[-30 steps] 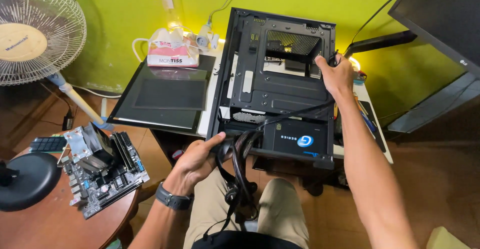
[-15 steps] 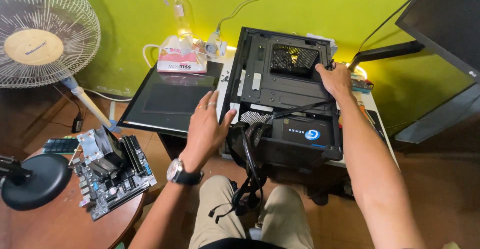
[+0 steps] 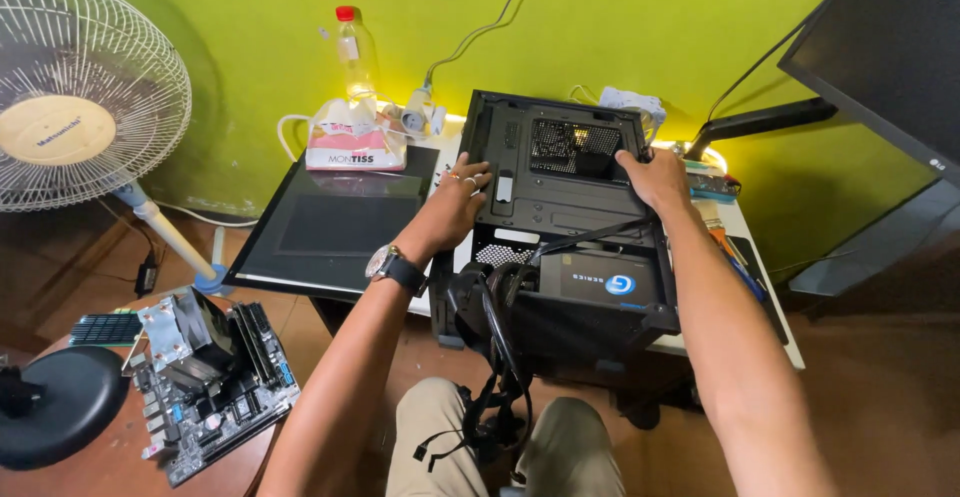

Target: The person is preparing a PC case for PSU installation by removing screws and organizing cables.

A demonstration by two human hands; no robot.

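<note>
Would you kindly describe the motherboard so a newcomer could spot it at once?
Start at the big white fan on the left and look down to the round wooden table below it. The motherboard lies flat there beside a black round base, the only board bearing a tall metal cooler.

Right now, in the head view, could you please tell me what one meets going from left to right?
Standing fan → motherboard → tissue pack → left hand → black computer case → right hand → monitor.

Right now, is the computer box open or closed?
Open. The computer case has no side panel, so its bare inside and power supply show.
</note>
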